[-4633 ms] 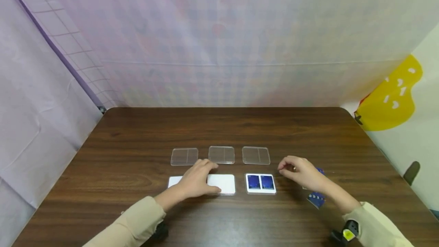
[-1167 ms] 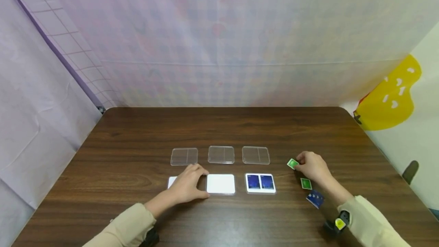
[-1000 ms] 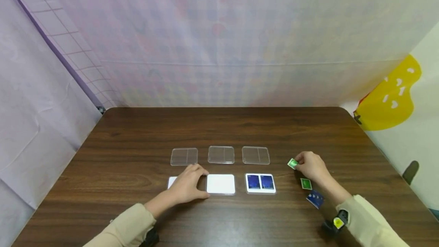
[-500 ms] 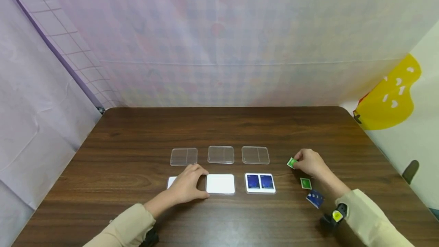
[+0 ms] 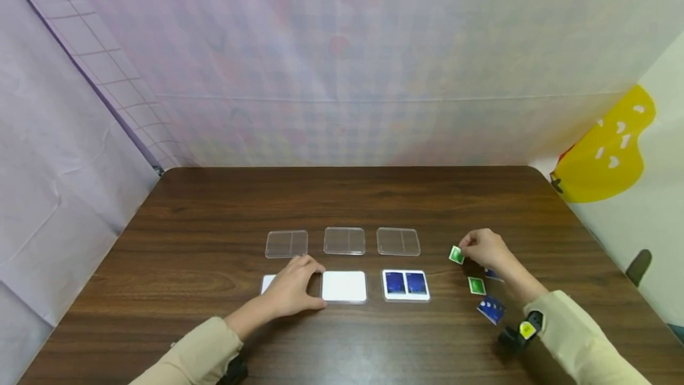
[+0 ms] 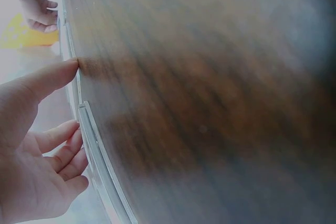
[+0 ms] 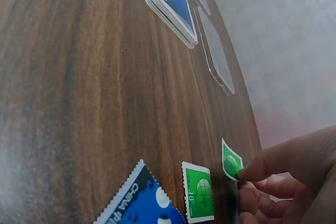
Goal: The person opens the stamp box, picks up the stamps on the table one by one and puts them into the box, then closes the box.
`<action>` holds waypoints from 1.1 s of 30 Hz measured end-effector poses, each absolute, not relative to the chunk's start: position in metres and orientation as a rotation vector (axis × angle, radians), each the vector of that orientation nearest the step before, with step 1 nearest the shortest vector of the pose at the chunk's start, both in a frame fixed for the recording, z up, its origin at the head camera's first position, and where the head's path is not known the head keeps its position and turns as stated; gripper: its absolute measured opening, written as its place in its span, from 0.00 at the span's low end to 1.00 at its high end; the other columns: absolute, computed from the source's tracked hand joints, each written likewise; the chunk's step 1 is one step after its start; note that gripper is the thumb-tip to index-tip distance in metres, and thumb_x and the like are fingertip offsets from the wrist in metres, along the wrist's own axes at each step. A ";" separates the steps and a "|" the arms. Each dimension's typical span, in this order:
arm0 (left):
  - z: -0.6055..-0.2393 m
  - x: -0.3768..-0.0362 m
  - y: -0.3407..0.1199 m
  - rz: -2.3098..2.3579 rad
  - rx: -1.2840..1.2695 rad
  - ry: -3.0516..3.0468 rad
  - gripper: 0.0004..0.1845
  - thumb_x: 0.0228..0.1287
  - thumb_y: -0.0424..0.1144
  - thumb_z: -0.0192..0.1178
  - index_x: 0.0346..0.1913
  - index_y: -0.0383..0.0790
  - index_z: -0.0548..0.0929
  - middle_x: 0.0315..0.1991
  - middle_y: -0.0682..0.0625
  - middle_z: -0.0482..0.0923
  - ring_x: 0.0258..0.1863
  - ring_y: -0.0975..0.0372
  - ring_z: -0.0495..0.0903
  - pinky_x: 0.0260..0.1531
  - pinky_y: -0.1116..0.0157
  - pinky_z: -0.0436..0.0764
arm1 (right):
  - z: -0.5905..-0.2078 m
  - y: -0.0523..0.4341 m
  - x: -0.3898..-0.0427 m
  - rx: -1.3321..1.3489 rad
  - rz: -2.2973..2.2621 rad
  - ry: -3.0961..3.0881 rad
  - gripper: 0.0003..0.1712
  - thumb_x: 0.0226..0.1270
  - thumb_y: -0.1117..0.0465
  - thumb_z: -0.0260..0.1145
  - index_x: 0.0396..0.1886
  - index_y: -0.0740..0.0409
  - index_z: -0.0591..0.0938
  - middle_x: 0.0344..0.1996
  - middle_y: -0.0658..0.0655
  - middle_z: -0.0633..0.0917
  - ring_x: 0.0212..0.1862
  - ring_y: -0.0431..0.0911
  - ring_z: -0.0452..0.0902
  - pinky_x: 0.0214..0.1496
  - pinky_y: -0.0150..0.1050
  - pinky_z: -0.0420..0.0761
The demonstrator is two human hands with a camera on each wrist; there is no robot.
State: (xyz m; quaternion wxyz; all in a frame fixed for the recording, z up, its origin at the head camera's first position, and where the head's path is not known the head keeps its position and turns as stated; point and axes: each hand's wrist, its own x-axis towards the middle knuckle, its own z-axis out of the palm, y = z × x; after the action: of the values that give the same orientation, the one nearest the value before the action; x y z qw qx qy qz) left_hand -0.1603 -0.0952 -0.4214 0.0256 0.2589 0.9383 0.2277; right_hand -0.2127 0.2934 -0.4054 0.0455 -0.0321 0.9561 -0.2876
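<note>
On the table, the right hand pinches a green stamp while the left hand rests relaxed on a white tray.

I see three clear lids in a row on the brown table. Beyond it hangs a pale checked sheet (a yellow shape sits at right).

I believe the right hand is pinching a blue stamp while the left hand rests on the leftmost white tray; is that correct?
Not quite: the stamp pinched by the right hand is green, not blue, as the right wrist view shows plainly. The blue stamps lie loose on the table. The rest holds: the left hand rests on the leftmost white tray in the head view.
</note>
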 end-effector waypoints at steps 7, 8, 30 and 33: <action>-0.421 -0.160 -0.094 0.713 0.808 2.909 0.31 0.39 0.48 0.71 0.48 0.36 0.78 0.42 0.48 0.74 0.46 0.57 0.71 0.47 0.58 0.74 | -0.399 0.292 -0.213 -0.148 -0.925 2.897 0.07 0.54 0.66 0.60 0.25 0.66 0.81 0.19 0.52 0.81 0.23 0.40 0.72 0.25 0.35 0.71; -0.421 -0.160 -0.094 0.719 0.812 2.908 0.31 0.39 0.48 0.71 0.48 0.35 0.78 0.42 0.48 0.74 0.46 0.56 0.71 0.47 0.58 0.74 | -0.397 0.291 -0.212 -0.163 -0.930 2.893 0.07 0.54 0.65 0.60 0.25 0.66 0.81 0.19 0.52 0.81 0.23 0.39 0.72 0.25 0.35 0.71; -0.419 -0.161 -0.094 0.730 0.792 2.888 0.30 0.40 0.47 0.71 0.48 0.34 0.78 0.43 0.47 0.74 0.47 0.55 0.71 0.47 0.57 0.74 | -0.359 0.229 -0.197 -0.444 -1.045 2.778 0.04 0.54 0.68 0.60 0.26 0.64 0.81 0.24 0.53 0.81 0.28 0.43 0.71 0.29 0.35 0.71; -0.419 -0.161 -0.094 0.726 0.791 2.888 0.30 0.40 0.47 0.71 0.48 0.35 0.78 0.43 0.47 0.74 0.47 0.55 0.71 0.47 0.57 0.74 | -0.355 0.216 -0.197 -0.494 -1.053 2.762 0.04 0.52 0.69 0.60 0.26 0.63 0.81 0.23 0.52 0.81 0.27 0.42 0.71 0.28 0.35 0.72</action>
State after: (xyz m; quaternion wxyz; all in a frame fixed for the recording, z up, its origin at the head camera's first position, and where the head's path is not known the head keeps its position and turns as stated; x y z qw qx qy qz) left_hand -0.1609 -0.0940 -0.4189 0.0302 0.2566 0.9369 0.2356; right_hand -0.1965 0.2163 -0.3551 0.0721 -0.1645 0.9192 -0.3506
